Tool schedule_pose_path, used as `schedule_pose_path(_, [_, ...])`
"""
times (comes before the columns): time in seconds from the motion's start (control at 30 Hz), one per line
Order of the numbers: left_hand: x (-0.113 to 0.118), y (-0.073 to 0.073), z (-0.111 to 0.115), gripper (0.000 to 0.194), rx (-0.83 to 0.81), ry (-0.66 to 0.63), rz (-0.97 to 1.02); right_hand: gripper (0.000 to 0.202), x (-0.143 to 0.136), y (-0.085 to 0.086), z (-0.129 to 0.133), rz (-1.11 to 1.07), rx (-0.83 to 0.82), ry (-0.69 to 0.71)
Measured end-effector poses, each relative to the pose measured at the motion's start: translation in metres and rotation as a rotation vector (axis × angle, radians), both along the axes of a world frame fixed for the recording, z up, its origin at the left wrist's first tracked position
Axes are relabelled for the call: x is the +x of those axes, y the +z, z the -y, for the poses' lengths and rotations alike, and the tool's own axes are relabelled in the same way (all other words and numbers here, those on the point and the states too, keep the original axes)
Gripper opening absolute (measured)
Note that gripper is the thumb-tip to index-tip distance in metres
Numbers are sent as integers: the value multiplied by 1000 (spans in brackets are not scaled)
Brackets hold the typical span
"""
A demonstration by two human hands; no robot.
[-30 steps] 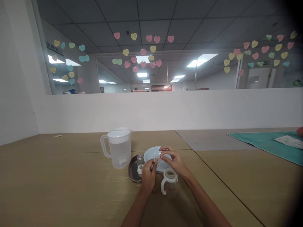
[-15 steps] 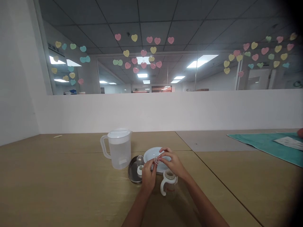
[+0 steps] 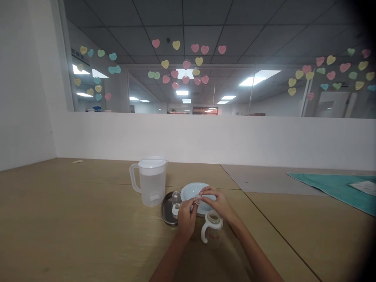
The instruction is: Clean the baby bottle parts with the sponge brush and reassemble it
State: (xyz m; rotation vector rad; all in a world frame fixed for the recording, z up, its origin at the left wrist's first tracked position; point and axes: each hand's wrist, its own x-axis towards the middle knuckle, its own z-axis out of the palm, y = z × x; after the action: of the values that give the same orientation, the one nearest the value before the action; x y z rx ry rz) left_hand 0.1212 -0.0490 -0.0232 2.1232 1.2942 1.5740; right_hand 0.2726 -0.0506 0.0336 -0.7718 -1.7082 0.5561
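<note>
A small clear round piece, perhaps a bottle nipple, is pinched between both hands above the white bowl. My left hand holds its left side with closed fingers. From the right, my right hand grips it with thumb and fingertips. Just below my right hand stands an open clear bottle with a white handle. Left of my left hand, a metal tray holds a clear dome cap and a white ring.
A lidded plastic pitcher of clear liquid stands behind and left of the tray. A green cloth with a white packet lies at the far right. A low white wall with a window above borders the table's back.
The view has shifted slightly, moving the scene a little to the right. Both hands keep their hold on the small clear piece. Part of a hand at the far right edge is out of view.
</note>
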Motion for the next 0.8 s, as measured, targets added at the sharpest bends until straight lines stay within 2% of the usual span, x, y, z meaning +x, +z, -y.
schedule_pose_path(0.07, [-1, 2, 1, 30, -3, -4, 7, 25, -2, 1, 2, 71, 5, -9])
schedule_pose_path(0.23, [0, 5, 3, 30, -6, -29, 4, 21, -4, 5, 7, 176, 135, -26])
schedule_pose_path(0.43, [3, 9, 1, 34, 4, -40, 1, 16, -7, 2, 11, 133, 203, -63])
schedule_pose_path(0.53, [3, 7, -3, 35, -10, -34, -25, 19, -12, 1, 13, 40, 131, -56])
schedule_pose_path(0.63, [0, 1, -6, 35, -13, -27, -80, 22, -11, 6, 15, -201, 63, -90])
schedule_pose_path(0.73, [-1, -6, -7, 34, 6, -9, -131, 24, 4, 10, 11, -529, 141, -246])
schedule_pose_path(0.8, [-1, -9, -7, 33, 15, -3, -127, 26, 19, 6, 1, -597, 186, -380])
